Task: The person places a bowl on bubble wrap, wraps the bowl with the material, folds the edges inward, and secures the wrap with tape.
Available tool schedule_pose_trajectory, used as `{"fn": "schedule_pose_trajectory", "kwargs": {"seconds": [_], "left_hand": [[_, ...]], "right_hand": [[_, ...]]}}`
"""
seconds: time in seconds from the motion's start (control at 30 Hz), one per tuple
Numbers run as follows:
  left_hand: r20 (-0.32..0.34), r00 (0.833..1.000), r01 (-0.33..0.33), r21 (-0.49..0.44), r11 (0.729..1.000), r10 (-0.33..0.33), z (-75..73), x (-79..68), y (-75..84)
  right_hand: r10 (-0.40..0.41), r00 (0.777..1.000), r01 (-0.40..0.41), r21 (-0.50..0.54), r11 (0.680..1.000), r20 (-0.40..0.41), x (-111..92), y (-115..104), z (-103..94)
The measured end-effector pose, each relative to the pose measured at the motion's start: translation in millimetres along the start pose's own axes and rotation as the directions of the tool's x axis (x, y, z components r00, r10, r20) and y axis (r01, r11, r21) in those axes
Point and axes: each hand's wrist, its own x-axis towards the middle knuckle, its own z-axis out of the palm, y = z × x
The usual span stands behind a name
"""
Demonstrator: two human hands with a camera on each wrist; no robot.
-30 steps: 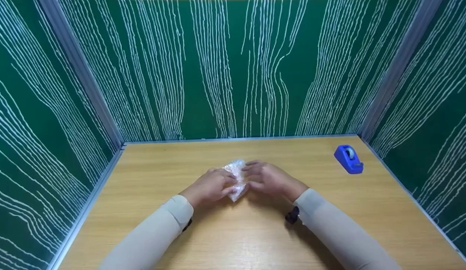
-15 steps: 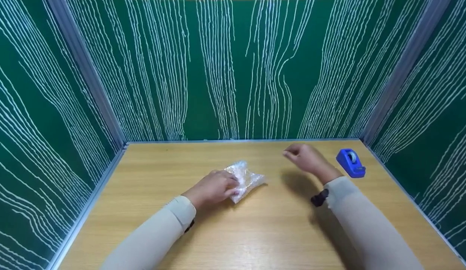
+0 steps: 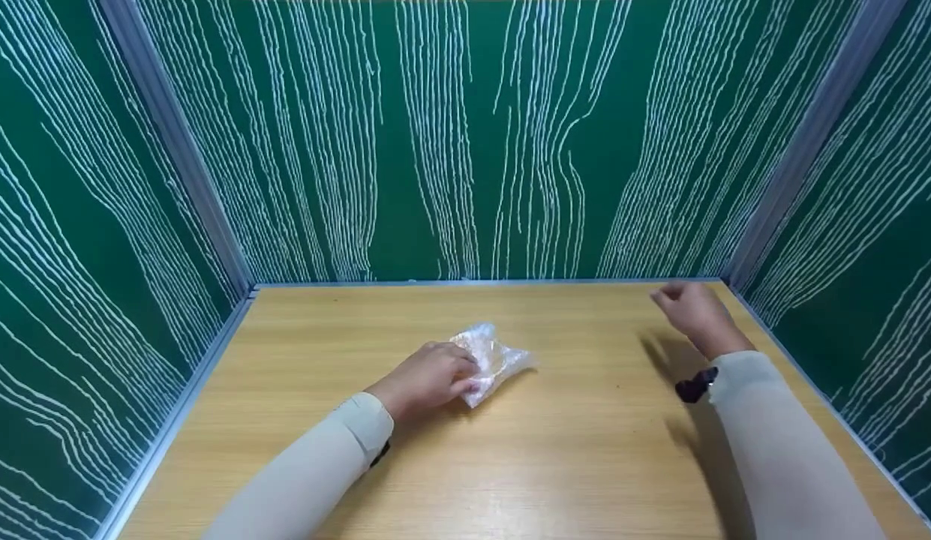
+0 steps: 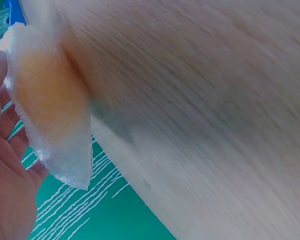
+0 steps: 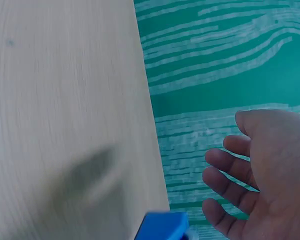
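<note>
Clear bubble wrap (image 3: 501,361), folded into a packet, lies near the middle of the wooden table. Something orange inside shows through the bubble wrap (image 4: 52,95) in the left wrist view. My left hand (image 3: 433,375) holds the packet's left side between thumb and fingers; its far corner sticks out to the right. Over the table's back right corner is my right hand (image 3: 690,311), raised, fingers loosely bent around nothing. Just beyond those fingers, the right wrist view catches part of the blue tape dispenser (image 5: 162,226), which the hand hides in the head view.
The wooden table (image 3: 555,465) is bounded by green panels (image 3: 503,150) with white wavy lines at the back and both sides. Grey metal posts (image 3: 176,127) stand at the back corners. A dark band (image 3: 696,385) sits on the right wrist.
My right hand has let go of the bubble wrap and swung right to the tape dispenser. The packet's right flap has sprung outward. My left hand has stayed on the packet.
</note>
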Motion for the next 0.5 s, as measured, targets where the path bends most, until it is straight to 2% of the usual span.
{"fn": "schedule_pose_trajectory", "kwargs": {"seconds": [0.27,0.4,0.5], "left_hand": [[0.022,0.999,0.034,-0.042,0.999,-0.033,-1.2,1.8,0.0],[0.031,0.998,0.055,-0.063,0.997,-0.053,-1.0,1.4,-1.7],[0.035,0.997,0.071,-0.076,0.995,-0.068,-0.6,1.2,-3.2]], "right_hand": [[0.143,0.986,-0.145,-0.022,0.989,-0.086,-4,32,-13.6],[0.239,0.969,-0.236,0.048,0.971,-0.064,-6,44,-18.5],[0.277,0.960,-0.273,0.071,0.959,-0.044,-9,50,-21.9]]}}
